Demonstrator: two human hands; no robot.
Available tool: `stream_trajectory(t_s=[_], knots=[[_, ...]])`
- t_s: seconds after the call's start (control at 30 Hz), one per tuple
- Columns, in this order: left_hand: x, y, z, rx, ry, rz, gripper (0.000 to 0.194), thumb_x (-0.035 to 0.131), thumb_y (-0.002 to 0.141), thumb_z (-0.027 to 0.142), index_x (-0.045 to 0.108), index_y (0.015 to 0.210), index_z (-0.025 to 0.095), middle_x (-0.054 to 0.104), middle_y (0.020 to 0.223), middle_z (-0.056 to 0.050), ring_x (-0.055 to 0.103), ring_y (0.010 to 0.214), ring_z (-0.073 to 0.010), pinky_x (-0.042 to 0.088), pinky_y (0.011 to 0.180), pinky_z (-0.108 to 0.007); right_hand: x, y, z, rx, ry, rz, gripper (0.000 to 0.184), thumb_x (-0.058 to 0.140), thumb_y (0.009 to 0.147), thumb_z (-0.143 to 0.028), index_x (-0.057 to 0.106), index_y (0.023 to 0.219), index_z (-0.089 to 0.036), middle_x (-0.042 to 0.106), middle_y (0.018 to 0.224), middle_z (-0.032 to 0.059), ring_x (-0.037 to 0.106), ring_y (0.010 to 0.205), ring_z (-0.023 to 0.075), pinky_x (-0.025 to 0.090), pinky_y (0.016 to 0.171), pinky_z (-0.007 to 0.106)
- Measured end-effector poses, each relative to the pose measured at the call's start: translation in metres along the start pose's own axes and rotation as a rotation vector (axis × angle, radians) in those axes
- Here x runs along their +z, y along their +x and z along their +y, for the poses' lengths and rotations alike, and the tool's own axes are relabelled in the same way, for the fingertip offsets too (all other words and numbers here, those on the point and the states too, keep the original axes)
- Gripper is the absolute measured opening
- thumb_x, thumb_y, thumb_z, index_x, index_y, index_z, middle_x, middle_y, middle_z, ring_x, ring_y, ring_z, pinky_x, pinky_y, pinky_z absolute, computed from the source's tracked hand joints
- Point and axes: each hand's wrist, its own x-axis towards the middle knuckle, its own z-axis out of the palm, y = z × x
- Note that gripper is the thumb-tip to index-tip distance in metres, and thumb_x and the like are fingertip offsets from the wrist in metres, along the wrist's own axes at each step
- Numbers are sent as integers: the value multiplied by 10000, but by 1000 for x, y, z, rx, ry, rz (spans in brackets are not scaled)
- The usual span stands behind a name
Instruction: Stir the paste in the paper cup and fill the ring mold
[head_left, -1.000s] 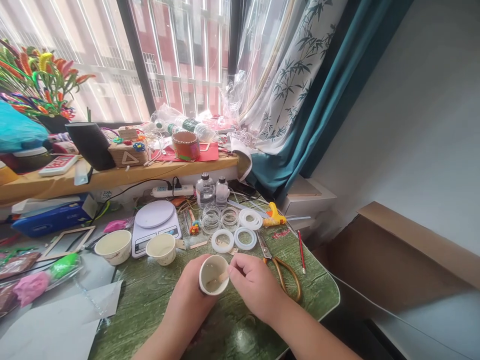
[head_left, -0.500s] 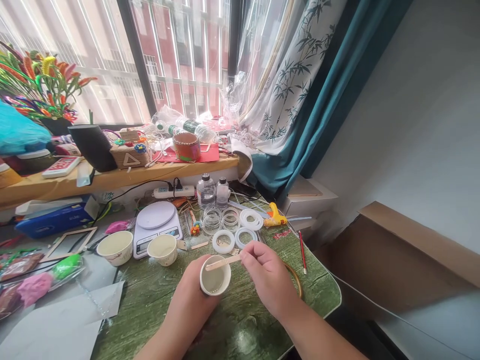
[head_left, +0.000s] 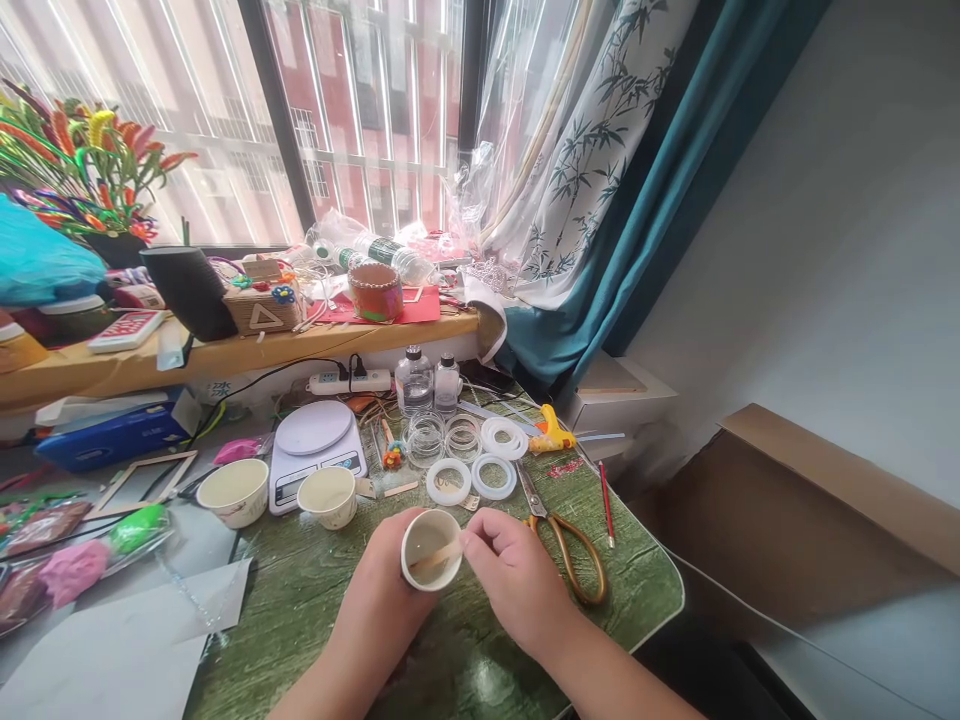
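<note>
I'm cupping a white cup (head_left: 431,548) in my left hand (head_left: 375,570), while my right hand (head_left: 514,585) is pinching a wooden stick (head_left: 442,556) inside it; a white silicone ring mould (head_left: 431,482) is sitting unfilled beyond.

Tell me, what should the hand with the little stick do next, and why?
Probably stir slowly with the wooden stick. The right hand's fingers pinch it, with its end inside the white cup of pale liquid, and the left hand holds the cup steady. Going gently seems wise, since the cup is small.
</note>
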Motion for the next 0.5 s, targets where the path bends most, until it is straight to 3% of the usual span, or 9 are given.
stream_trajectory(t_s=[0.23,0.4,0.5], knots=[[6,-2,-14,-14,4,19,429,762,800,283,712,1226,273,770,1249,-87,724,1152,-338,600,983,-474,-17,5,-5,28,314,85,291,585,1007,-438,528,802,-239,380,667,-77,301,619,140,273,578,296],[6,-5,-16,-16,2,28,471,755,803,287,697,1271,269,762,1291,-98,716,1191,-355,591,1008,-489,-29,-1,-31,-81,339,104,326,600,1032,-443,516,784,-248,358,648,-81,293,597,140,269,556,293],[4,-5,-12,-6,-7,22,461,752,800,272,700,1259,282,766,1282,-82,719,1183,-342,589,1000,-467,-31,-7,-39,-175,224,127,325,564,1053,-425,527,786,-245,380,641,-74,342,591,139,295,562,284]])
